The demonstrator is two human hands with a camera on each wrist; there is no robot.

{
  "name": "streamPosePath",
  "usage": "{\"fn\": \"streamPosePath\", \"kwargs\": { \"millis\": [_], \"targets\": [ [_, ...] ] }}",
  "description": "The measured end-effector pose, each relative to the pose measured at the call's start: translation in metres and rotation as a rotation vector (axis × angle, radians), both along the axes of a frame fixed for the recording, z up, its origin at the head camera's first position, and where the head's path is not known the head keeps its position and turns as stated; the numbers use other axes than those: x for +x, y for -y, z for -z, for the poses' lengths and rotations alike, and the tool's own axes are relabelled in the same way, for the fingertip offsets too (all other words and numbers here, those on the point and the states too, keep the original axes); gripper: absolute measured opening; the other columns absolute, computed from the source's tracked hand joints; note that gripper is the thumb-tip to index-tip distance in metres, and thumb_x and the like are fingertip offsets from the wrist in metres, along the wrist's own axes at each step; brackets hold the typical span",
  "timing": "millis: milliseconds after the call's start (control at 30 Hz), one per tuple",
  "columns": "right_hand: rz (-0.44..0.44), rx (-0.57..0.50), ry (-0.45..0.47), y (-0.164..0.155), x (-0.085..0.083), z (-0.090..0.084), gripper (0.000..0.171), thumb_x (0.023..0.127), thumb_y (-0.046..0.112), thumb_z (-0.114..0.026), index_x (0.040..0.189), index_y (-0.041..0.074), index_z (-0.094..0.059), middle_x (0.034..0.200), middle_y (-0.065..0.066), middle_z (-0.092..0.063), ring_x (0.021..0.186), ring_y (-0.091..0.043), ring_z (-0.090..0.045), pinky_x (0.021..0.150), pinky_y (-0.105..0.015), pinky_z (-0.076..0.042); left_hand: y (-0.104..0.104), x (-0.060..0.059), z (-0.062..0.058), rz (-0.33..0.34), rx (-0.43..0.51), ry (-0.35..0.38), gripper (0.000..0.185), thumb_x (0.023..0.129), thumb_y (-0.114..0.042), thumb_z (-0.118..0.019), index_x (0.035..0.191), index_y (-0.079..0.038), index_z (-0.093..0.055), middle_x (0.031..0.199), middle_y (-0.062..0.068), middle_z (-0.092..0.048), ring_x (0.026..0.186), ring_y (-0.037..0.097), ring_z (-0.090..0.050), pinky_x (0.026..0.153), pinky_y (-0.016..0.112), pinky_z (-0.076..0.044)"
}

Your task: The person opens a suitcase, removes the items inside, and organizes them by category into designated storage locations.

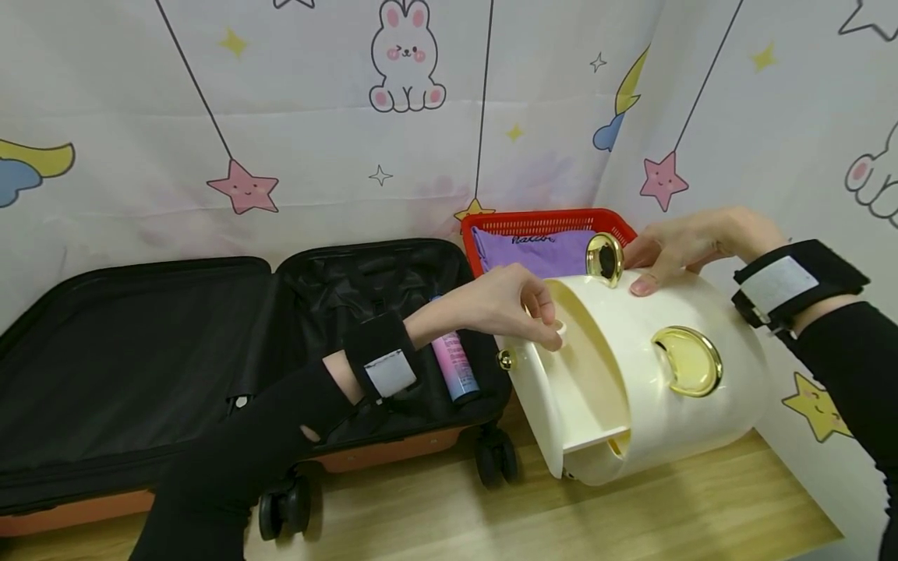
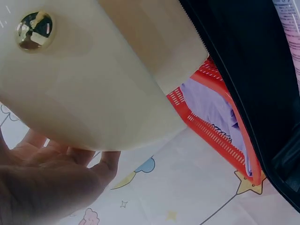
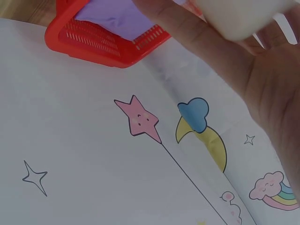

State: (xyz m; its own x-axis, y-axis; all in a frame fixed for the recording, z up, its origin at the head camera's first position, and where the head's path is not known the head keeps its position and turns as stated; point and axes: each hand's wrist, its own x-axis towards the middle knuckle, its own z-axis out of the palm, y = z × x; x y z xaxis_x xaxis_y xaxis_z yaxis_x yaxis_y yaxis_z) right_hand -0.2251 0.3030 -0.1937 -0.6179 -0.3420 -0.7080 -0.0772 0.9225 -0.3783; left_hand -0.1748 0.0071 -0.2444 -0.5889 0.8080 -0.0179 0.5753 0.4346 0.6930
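A glossy cream storage box (image 1: 691,366) with gold fittings stands at the right in the head view, its drawer (image 1: 589,389) pulled out towards the left. My left hand (image 1: 501,304) reaches over the drawer front (image 2: 93,89) and pinches a small white round object (image 1: 560,333) inside the drawer. Its exact kind is too small to tell. In the left wrist view, the drawer front hides the fingertips of that hand. My right hand (image 1: 691,241) rests against the box's far upper side, thumb on the cream surface; the right wrist view shows a long straight finger (image 3: 197,40) beside the box.
An open black-lined suitcase (image 1: 140,366) fills the left, with a pink and blue spray can (image 1: 456,366) lying inside. Behind the box stands a red basket (image 1: 617,220) with purple cloth (image 1: 522,253). A printed curtain (image 1: 323,148) hangs behind; the tabletop (image 1: 393,514) is wooden.
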Motion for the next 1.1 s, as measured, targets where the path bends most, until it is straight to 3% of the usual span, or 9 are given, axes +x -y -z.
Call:
{"fn": "streamPosePath", "kwargs": {
  "millis": [200, 367, 467, 633, 733, 900, 967, 1100],
  "targets": [
    [0.01, -0.01, 0.025, 0.0, -0.001, 0.0, 0.077, 0.091, 0.042, -0.071, 0.151, 0.004, -0.041, 0.154, -0.025, -0.043, 0.119, -0.026, -0.061, 0.097, -0.057, -0.054, -0.008, -0.003, -0.009, -0.008, -0.156, -0.007, 0.018, 0.081, -0.034, -0.08, 0.081, -0.018, -0.074, 0.073, -0.007, -0.067, 0.077, 0.008, -0.054, 0.061, 0.02, -0.039],
    [0.015, -0.026, 0.035, 0.0, 0.0, 0.002, 0.075, 0.092, 0.04, -0.071, 0.151, 0.005, -0.042, 0.152, -0.023, -0.046, 0.116, -0.025, -0.062, 0.097, -0.056, -0.054, -0.009, -0.005, -0.011, 0.012, -0.219, -0.031, 0.024, 0.087, -0.039, -0.074, 0.084, -0.016, -0.079, 0.075, -0.009, -0.066, 0.078, 0.007, -0.053, 0.062, 0.019, -0.038],
    [0.009, -0.02, 0.026, 0.0, -0.001, 0.003, 0.075, 0.092, 0.04, -0.07, 0.151, 0.004, -0.04, 0.153, -0.025, -0.043, 0.119, -0.027, -0.06, 0.098, -0.057, -0.053, -0.005, -0.007, -0.007, 0.01, -0.146, -0.063, 0.027, 0.094, -0.037, -0.068, 0.095, -0.014, -0.08, 0.086, -0.004, -0.072, 0.086, 0.009, -0.058, 0.067, 0.02, -0.044],
    [-0.001, -0.017, 0.019, -0.001, -0.002, 0.004, 0.075, 0.093, 0.04, -0.069, 0.152, 0.004, -0.039, 0.154, -0.026, -0.042, 0.121, -0.027, -0.059, 0.097, -0.058, -0.053, 0.013, -0.014, 0.007, -0.003, 0.052, -0.082, 0.033, 0.098, -0.036, -0.062, 0.121, -0.014, -0.073, 0.122, 0.0, -0.071, 0.116, 0.014, -0.06, 0.096, 0.029, -0.051],
    [0.002, -0.024, 0.026, -0.001, -0.002, 0.004, 0.073, 0.093, 0.04, -0.07, 0.151, 0.005, -0.042, 0.151, -0.022, -0.048, 0.118, -0.025, -0.06, 0.097, -0.056, -0.054, 0.03, -0.016, 0.016, 0.047, 0.113, -0.018, 0.053, 0.091, -0.039, -0.071, 0.139, -0.02, -0.059, 0.145, -0.001, -0.054, 0.135, 0.014, -0.046, 0.11, 0.04, -0.046],
    [-0.002, -0.015, 0.023, 0.0, -0.002, 0.004, 0.073, 0.093, 0.041, -0.069, 0.15, 0.003, -0.042, 0.151, -0.024, -0.046, 0.118, -0.026, -0.06, 0.096, -0.056, -0.055, 0.051, -0.017, 0.034, 0.137, 0.131, 0.052, 0.116, 0.072, -0.036, -0.09, 0.161, -0.027, -0.017, 0.167, -0.001, -0.015, 0.151, 0.017, -0.017, 0.12, 0.054, -0.031],
    [-0.005, -0.015, 0.02, -0.001, -0.003, 0.003, 0.074, 0.093, 0.041, -0.069, 0.15, 0.003, -0.042, 0.152, -0.025, -0.045, 0.118, -0.025, -0.06, 0.096, -0.056, -0.054, 0.05, -0.015, 0.042, 0.123, 0.141, 0.037, 0.127, 0.069, -0.032, -0.093, 0.162, -0.026, -0.007, 0.168, 0.0, -0.01, 0.153, 0.019, -0.016, 0.122, 0.054, -0.028],
    [0.013, -0.045, 0.04, -0.002, -0.002, 0.002, 0.069, 0.093, 0.038, -0.07, 0.148, 0.005, -0.045, 0.147, -0.02, -0.051, 0.116, -0.023, -0.061, 0.096, -0.055, -0.055, 0.037, -0.011, 0.058, 0.023, 0.206, -0.021, 0.126, 0.07, -0.025, -0.092, 0.163, -0.021, -0.006, 0.168, 0.005, -0.016, 0.152, 0.022, -0.025, 0.122, 0.053, -0.03]
  ]
}}
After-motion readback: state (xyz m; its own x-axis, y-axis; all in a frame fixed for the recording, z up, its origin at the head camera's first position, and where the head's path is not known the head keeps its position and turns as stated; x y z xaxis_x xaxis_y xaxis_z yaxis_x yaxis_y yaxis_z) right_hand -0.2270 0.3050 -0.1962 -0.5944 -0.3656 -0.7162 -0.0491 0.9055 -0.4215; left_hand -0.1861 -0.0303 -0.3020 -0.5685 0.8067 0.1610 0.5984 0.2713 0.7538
